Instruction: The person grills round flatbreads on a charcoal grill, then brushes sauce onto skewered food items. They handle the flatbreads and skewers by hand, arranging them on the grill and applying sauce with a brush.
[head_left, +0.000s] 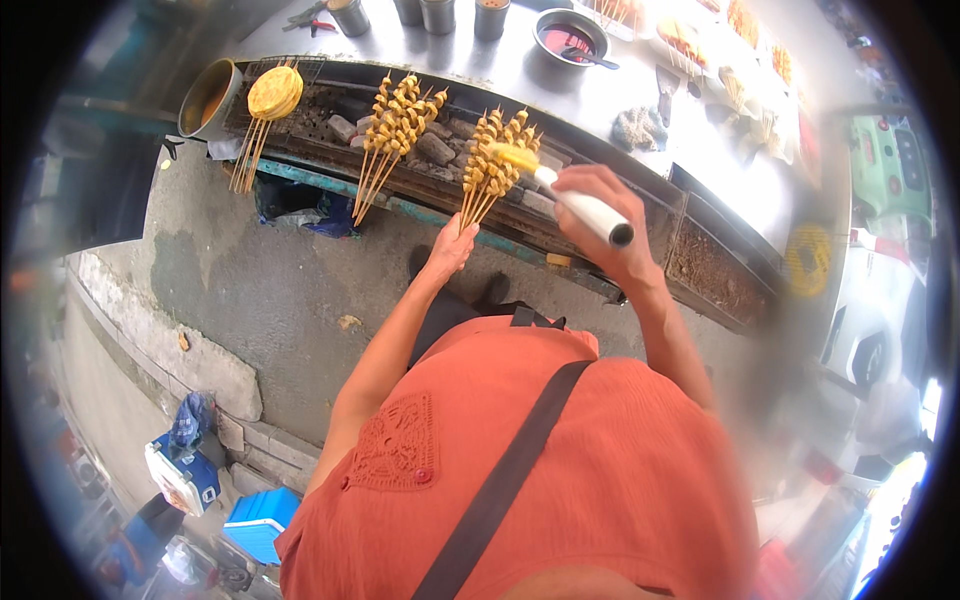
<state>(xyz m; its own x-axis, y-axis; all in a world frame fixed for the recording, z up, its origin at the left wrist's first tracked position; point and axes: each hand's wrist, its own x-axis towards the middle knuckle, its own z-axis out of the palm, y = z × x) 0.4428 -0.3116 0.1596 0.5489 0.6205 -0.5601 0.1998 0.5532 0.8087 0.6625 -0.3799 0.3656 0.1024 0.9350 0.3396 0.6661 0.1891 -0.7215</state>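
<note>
A bunch of skewers with yellowish-brown food pieces (491, 169) lies over the charcoal grill (330, 161); my left hand (452, 247) is closed round the lower ends of its sticks. My right hand (604, 217) grips a brush with a white handle (592, 212), and the yellow bristles touch the food on that bunch. Left of it, a second bunch of similar skewers (397, 120) rests across the grill. Farther left, flat round yellow pieces on sticks (274, 93) lie over a wire rack at the grill's left end.
A metal pot (210, 101) stands beyond the rack. Behind the grill, the steel counter (480, 64) holds metal canisters (437, 15), a bowl of red liquid (571, 37), a crumpled cloth (637, 128), a scraper (666, 94) and trays of skewers. A blue cooler (262, 517) stands behind me at the left.
</note>
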